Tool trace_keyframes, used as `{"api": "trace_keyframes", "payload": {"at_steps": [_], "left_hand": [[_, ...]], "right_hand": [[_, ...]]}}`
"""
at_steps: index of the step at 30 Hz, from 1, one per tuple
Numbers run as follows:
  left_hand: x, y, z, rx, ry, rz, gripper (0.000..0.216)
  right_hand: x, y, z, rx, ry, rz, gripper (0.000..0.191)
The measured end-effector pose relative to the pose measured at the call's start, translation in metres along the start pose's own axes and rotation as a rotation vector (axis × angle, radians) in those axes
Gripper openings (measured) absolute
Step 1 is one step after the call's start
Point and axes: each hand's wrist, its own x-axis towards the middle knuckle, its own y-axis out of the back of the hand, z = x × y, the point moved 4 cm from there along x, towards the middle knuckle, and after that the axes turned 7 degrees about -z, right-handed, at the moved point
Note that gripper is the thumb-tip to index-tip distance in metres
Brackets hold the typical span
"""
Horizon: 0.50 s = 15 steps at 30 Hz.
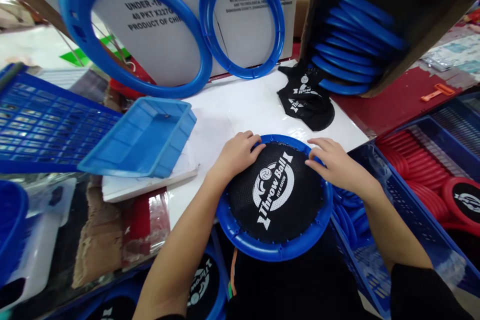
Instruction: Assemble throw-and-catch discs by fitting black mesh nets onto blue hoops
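Observation:
A blue plastic ring (279, 251) lies in front of me at the near edge of the white table, tilted toward my body. Black mesh (300, 207) printed "Throw Ball" in white spans its middle. My left hand (240, 154) grips the ring's upper left edge, fingers over the rim and thumb against the mesh. At the upper right edge, my right hand (333, 164) is closed on the rim, thumb below the bent fingers. Beyond the ring, loose black mesh pieces (309, 102) with the same print lie on the table.
Two bare blue rings (242, 72) (183, 91) lean on a printed carton (161, 55). A cardboard box (420, 30) holds stacked blue rings. A blue tray (137, 142) stands left; crates (407, 255) with blue and red rings stand right.

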Motion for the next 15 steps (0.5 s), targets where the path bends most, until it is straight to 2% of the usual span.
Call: {"api": "trace_keyframes", "payload": {"at_steps": [3, 5, 7, 9, 12, 15], "left_hand": [[-0.004, 0.005, -0.009, 0.057, 0.164, 0.041, 0.03], [-0.006, 0.007, -0.017, 0.076, 0.203, 0.072, 0.031], [-0.006, 0.008, -0.023, 0.071, 0.153, 0.113, 0.033], [-0.004, 0.006, -0.026, 0.038, 0.039, 0.146, 0.037], [-0.003, -0.003, -0.024, -0.014, -0.122, 0.113, 0.044], [-0.002, -0.012, -0.021, -0.009, -0.158, 0.069, 0.047]], "right_hand": [[-0.016, -0.005, -0.007, -0.057, -0.031, -0.034, 0.022], [-0.021, -0.01, -0.007, -0.063, -0.059, -0.036, 0.027], [-0.023, -0.016, -0.006, -0.036, -0.086, -0.049, 0.036], [-0.025, -0.023, -0.006, 0.015, -0.105, -0.062, 0.042], [-0.033, -0.031, -0.006, 0.118, -0.123, -0.042, 0.046], [-0.042, -0.032, -0.003, 0.272, -0.12, 0.002, 0.043]]}}
